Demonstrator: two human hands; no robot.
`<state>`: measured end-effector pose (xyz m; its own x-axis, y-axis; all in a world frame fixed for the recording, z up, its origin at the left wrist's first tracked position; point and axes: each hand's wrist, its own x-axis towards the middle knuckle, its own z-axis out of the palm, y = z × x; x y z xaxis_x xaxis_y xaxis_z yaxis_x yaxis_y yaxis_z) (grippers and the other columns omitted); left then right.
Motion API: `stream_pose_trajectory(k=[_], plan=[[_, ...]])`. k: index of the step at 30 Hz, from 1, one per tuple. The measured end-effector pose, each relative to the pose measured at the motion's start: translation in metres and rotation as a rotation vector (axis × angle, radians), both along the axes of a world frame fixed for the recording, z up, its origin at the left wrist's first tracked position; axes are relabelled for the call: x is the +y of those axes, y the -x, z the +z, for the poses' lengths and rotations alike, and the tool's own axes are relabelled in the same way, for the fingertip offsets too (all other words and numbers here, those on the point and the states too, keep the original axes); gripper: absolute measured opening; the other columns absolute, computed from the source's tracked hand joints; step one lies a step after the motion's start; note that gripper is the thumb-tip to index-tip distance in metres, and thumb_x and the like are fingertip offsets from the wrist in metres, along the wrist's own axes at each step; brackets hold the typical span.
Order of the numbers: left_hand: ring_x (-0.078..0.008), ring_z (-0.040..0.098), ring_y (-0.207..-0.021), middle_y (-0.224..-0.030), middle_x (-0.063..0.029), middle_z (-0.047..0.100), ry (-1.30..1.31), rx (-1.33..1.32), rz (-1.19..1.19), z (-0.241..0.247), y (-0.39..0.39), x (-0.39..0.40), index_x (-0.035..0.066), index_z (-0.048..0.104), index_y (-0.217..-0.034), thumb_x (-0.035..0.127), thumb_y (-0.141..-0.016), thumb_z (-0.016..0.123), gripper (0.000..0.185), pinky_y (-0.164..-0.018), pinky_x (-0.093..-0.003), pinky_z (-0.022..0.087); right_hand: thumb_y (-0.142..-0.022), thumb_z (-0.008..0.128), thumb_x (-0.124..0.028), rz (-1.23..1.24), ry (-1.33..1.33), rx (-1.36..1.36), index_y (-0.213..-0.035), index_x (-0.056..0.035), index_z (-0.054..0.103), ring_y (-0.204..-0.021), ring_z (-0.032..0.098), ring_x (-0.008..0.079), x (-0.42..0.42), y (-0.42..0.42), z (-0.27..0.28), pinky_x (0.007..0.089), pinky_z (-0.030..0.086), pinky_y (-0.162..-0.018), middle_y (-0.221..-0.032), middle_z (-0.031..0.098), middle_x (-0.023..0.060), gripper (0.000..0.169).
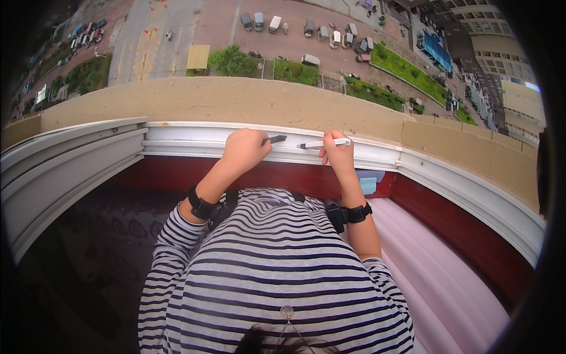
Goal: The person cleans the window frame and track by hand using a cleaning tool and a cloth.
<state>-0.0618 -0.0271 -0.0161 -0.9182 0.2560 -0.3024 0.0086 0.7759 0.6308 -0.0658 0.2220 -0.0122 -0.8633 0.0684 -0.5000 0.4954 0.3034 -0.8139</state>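
Note:
My left hand [246, 149] is closed around a small dark tool [277, 139], whose flat end points right over the white window track [190, 135]. What kind of tool it is cannot be made out. In my right hand [339, 152] is a slim white-handled tool [315, 144], perhaps a small brush. Its dark tip points left, at the track's grooves, towards the dark tool. A short gap separates the two tools. Whether either tip touches the track is unclear.
Outside the frame runs a beige wall ledge [265, 97], with a deep drop to parked vehicles [274, 24]. White sliding sashes [70, 155] stand at left. Inside are a dark red sill [185, 172], blue sticky notes [368, 186] and a pink curtain [424, 256].

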Motion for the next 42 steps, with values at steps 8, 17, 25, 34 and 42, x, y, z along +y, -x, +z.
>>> stream_pose_trajectory(k=[8,17,25,34,42], plan=[[-0.0342,0.062,-0.066,-0.065,-0.0153,0.063,-0.036,-0.017,-0.010,0.002,0.000,-0.001,0.006,0.069,-0.072,0.024,-0.078,0.061,0.021,-0.063,-0.0441,0.050,-0.092,0.052,-0.020,-0.044,0.066,0.002,-0.080,0.0002,0.060,-0.034,0.047,0.0121,0.003,0.002,-0.007,0.0257,0.035,-0.033,-0.052,0.057,0.0096,0.025],[-0.0337,0.062,-0.065,-0.067,-0.0147,0.064,-0.068,-0.059,-0.117,-0.014,0.008,0.025,0.006,0.072,-0.080,0.025,-0.079,0.061,0.022,-0.063,-0.0430,0.050,-0.090,0.055,-0.019,-0.134,-0.043,0.049,-0.076,-0.0008,0.060,-0.038,0.045,0.0093,0.031,0.005,0.020,0.0256,0.035,-0.037,-0.052,0.055,0.0055,0.024],[-0.0349,0.063,-0.067,-0.068,-0.0165,0.064,-0.070,-0.108,-0.127,-0.013,0.018,0.055,0.005,0.071,-0.073,0.022,-0.076,0.060,0.021,-0.065,-0.0441,0.050,-0.085,0.060,-0.011,0.204,-0.370,0.422,-0.069,-0.0018,0.049,-0.051,0.045,0.0104,0.061,-0.015,0.016,0.0276,0.038,-0.049,-0.055,0.051,0.0071,0.021],[-0.0357,0.065,-0.069,-0.068,-0.0179,0.065,-0.050,-0.113,-0.134,-0.011,0.024,0.063,0.003,0.070,-0.068,0.022,-0.073,0.061,0.021,-0.067,-0.0446,0.052,-0.079,0.061,-0.006,0.337,-0.435,0.436,-0.068,-0.0008,0.048,-0.050,0.047,0.0217,0.037,-0.011,0.017,0.0297,0.041,-0.051,-0.058,0.047,0.0135,0.018],[-0.0338,0.064,-0.071,-0.070,-0.0157,0.066,-0.036,-0.144,-0.134,-0.012,0.025,0.063,0.007,0.072,-0.074,0.023,-0.074,0.061,0.020,-0.067,-0.0431,0.051,-0.081,0.059,-0.006,0.257,-0.252,0.410,-0.067,-0.0005,0.047,-0.048,0.043,0.0130,0.026,-0.005,0.001,0.0295,0.038,-0.048,-0.055,0.044,0.0113,0.019]])
